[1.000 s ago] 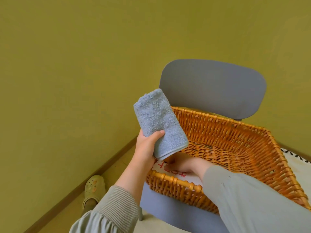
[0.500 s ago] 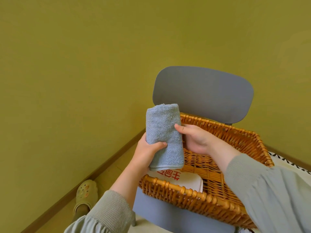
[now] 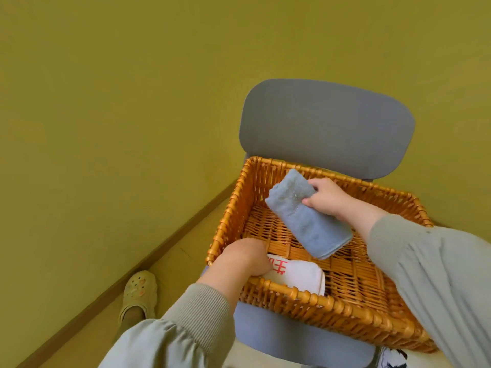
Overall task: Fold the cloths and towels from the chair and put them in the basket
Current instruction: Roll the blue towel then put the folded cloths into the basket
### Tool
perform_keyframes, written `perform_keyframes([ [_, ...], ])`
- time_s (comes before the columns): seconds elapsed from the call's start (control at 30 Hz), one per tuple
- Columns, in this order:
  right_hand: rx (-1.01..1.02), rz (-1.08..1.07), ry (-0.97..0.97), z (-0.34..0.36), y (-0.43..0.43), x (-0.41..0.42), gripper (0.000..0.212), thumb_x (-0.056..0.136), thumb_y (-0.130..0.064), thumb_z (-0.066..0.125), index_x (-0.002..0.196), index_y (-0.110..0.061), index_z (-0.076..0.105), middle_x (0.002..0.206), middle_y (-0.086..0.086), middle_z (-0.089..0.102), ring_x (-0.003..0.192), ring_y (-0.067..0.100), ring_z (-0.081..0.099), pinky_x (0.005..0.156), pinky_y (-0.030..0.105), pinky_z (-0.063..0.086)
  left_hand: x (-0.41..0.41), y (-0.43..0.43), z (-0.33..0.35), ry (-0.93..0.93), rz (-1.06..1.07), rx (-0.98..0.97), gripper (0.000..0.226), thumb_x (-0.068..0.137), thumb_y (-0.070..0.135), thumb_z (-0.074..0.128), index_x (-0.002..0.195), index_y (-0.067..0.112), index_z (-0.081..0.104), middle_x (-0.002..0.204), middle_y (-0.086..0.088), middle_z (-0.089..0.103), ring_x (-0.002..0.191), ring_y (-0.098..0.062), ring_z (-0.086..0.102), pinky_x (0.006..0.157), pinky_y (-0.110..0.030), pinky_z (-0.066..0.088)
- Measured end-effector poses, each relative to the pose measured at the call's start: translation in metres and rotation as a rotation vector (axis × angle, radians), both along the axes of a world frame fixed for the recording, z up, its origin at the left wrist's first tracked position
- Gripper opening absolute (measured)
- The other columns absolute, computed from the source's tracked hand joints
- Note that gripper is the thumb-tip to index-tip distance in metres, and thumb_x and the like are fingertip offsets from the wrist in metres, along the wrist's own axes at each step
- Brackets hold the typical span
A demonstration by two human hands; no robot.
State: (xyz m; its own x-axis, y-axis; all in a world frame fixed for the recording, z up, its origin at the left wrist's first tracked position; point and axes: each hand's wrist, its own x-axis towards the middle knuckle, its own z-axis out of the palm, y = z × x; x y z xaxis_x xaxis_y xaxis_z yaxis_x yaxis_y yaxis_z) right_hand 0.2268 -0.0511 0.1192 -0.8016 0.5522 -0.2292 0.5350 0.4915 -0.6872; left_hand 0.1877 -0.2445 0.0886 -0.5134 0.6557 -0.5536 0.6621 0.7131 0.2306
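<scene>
Job part done, by the look of it. Already in the basket (image 3: 305, 294), on the chair (image 3: 326, 128): one folded white cloth (image 3: 297, 274) with red marks, flat in the near left corner. Not yet put down: blue towel (image 3: 308, 221), folded into a long, thick, fuzzy pad, tilted over the middle of the basket. Right hand (image 3: 322, 197) wrapped tight round its upper part. Left hand (image 3: 245, 257) down on the white cloth, fingers hidden, so cannot tell if gripping or just pressing. Left to do: lay the towel inside.
</scene>
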Motion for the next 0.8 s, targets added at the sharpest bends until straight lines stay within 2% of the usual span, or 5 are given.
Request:
perform_keyframes([
  [0.3, 0.061, 0.363, -0.347, -0.040, -0.025, -0.050, 0.020, 0.088, -0.008, 0.059, 0.106, -0.014, 0.067, 0.105, 0.009, 0.066, 0.099, 0.025, 0.061, 0.086, 0.040, 0.052, -0.006, 0.007, -0.011, 0.170, -0.101, -0.070, 0.026, 0.092, 0.017, 0.057, 0.117, 0.009, 0.059, 0.118, -0.006, 0.060, 0.110, -0.026, 0.057, 0.079, -0.031, 0.044],
  [0.4, 0.083, 0.452, -0.445, -0.060, -0.034, -0.062, 0.008, 0.090, -0.009, 0.058, 0.091, -0.015, 0.063, 0.089, 0.002, 0.063, 0.086, 0.020, 0.058, 0.067, 0.028, 0.048, -0.008, 0.009, -0.006, 0.251, -0.097, -0.004, 0.025, 0.092, 0.017, 0.057, 0.116, 0.009, 0.059, 0.116, -0.007, 0.061, 0.108, -0.028, 0.059, 0.072, -0.031, 0.041],
  [0.63, -0.025, 0.395, -0.438, -0.074, -0.034, -0.060, 0.023, 0.085, -0.010, 0.064, 0.066, -0.022, 0.057, 0.070, -0.002, 0.051, 0.067, 0.013, 0.045, 0.063, 0.027, 0.035, -0.015, 0.016, -0.006, 0.361, -0.096, 0.033, 0.037, 0.096, 0.016, 0.048, 0.132, 0.011, 0.048, 0.131, -0.011, 0.044, 0.123, -0.028, 0.040, 0.096, -0.034, 0.041],
  [0.7, 0.000, 0.354, -0.368, -0.077, -0.033, -0.054, 0.007, 0.083, -0.021, 0.071, 0.081, -0.015, 0.067, 0.080, 0.004, 0.060, 0.077, 0.018, 0.054, 0.073, 0.033, 0.044, -0.013, 0.015, -0.008, 0.318, -0.112, -0.050, 0.045, 0.096, 0.018, 0.048, 0.139, 0.009, 0.039, 0.135, -0.012, 0.040, 0.126, -0.028, 0.037, 0.100, -0.036, 0.041],
  [0.8, 0.199, 0.275, -0.283, -0.074, -0.028, -0.042, 0.040, 0.081, -0.035, 0.072, 0.114, -0.014, 0.067, 0.117, 0.005, 0.065, 0.103, 0.019, 0.059, 0.089, 0.032, 0.049, -0.011, 0.018, -0.011, 0.297, -0.133, -0.155, 0.065, 0.093, 0.019, 0.054, 0.148, 0.006, 0.021, 0.140, -0.014, 0.040, 0.129, -0.029, 0.037, 0.101, -0.038, 0.042],
])
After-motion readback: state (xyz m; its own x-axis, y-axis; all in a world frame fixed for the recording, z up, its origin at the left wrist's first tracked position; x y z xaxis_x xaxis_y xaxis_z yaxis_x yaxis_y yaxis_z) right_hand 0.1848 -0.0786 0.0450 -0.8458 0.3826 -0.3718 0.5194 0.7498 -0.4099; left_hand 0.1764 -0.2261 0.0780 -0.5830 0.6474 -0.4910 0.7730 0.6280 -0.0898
